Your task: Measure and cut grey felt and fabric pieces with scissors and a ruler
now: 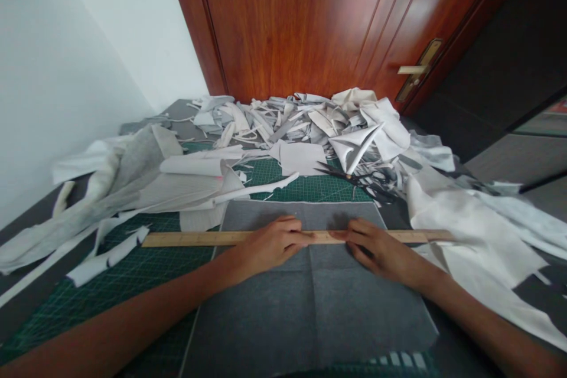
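- While the left hand and right hand lay spread, they pressed a wooden ruler across grey fabric.
- That fabric lay on a green cutting mat, looking soft, light and apt to slip unless held flat.
- Black-handled scissors lay beyond.

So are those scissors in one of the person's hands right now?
No, the scissors lie on the green cutting mat, while the left hand and right hand press a wooden ruler.
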{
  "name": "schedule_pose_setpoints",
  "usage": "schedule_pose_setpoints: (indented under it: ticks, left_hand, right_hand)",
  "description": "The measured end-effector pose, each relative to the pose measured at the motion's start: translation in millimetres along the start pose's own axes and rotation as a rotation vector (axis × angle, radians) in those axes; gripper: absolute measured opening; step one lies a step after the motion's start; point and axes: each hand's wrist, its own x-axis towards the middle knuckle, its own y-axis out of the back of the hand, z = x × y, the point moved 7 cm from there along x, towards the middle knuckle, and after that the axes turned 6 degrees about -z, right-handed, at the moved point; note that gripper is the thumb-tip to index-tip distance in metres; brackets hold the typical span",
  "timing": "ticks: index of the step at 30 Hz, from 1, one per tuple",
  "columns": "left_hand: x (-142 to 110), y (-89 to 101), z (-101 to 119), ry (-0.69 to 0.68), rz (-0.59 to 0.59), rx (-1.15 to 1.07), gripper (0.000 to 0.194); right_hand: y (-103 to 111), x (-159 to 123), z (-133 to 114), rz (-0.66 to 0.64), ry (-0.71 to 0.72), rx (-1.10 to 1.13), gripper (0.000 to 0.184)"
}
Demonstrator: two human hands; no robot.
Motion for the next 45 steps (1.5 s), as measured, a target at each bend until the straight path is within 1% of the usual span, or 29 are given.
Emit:
schedule_pose_setpoints:
  ticks: [2, 4, 5, 6, 7, 9, 11, 13, 14, 15, 17, 22, 27, 33, 37, 41, 43, 45]
  left_hand:
    - [0, 0.9, 2, -0.003, -0.001, 0.006, 0.028]
    - [-1, 1.2, 2, -0.006, 0.007, -0.034, 0.027]
    - [-2, 1.1, 2, -0.011, 0.016, -0.075, 0.026]
    - [-2, 0.8, 2, -0.015, 0.030, -0.121, 0.025]
    - [-3, 0.3, 1, -0.015, 0.045, -0.161, 0.024]
    - [-3, -1.2, -2, -0.005, 0.077, -0.204, 0.023]
    - [-3, -3.1, -2, -0.010, 0.096, -0.210, 0.024]
    - [-2, -4.7, 0, -0.043, 0.105, -0.237, 0.028]
    - [-1, -4.9, 2, -0.064, 0.112, -0.261, 0.030]
    - [-1, -4.9, 3, -0.080, 0.120, -0.285, 0.031]
    - [0, -4.8, 4, -0.097, 0.137, -0.327, 0.034]
    - [0, -8.1, 2, -0.108, 0.158, -0.347, 0.029]
    - [0, -11.6, -2, -0.101, 0.152, -0.321, 0.024]
    - [-1, -8.4, 4, -0.100, 0.160, -0.231, 0.030]
    - [-5, -4.4, 10, -0.107, 0.180, -0.075, 0.033]
    - [-10, -4.1, 22, -0.102, 0.112, 0.101, 0.035]
    - [-12, -7.0, 27, -0.036, 0.057, 0.195, 0.040]
    - [-14, -12.7, 31, 0.059, -0.001, 0.288, 0.049]
  right_hand:
    - [6, 16, -11, -0.095, 0.020, -0.019, 0.028]
    - [15, 43, -27, -0.173, 0.052, -0.040, 0.025]
    - [20, 61, -37, -0.169, 0.058, -0.043, 0.026]
    - [25, 82, -48, -0.128, 0.076, -0.021, 0.025]
    - [26, 104, -59, -0.116, 0.099, 0.022, 0.024]
    - [15, 153, -81, -0.130, 0.186, 0.062, 0.024]
    - [-6, 201, -95, -0.164, 0.235, -0.023, 0.024]
    - [-29, 242, -96, -0.182, 0.196, -0.124, 0.026]
    - [-39, 258, -95, -0.191, 0.171, -0.163, 0.029]
    - [-47, 272, -92, -0.185, 0.141, -0.197, 0.031]
    - [-56, 290, -88, -0.166, 0.087, -0.238, 0.035]
    - [-68, 307, -77, -0.177, 0.008, -0.261, 0.030]
    - [-69, 316, -66, -0.165, -0.076, -0.254, 0.031]
    - [-63, 313, -62, -0.155, -0.118, -0.241, 0.032]
    - [-62, 307, -61, -0.147, -0.124, -0.218, 0.033]
    - [-62, 304, -57, -0.144, -0.119, -0.182, 0.028]
    - [-59, 303, -56, -0.131, -0.117, -0.165, 0.027]
    - [-53, 302, -56, -0.111, -0.103, -0.147, 0.025]
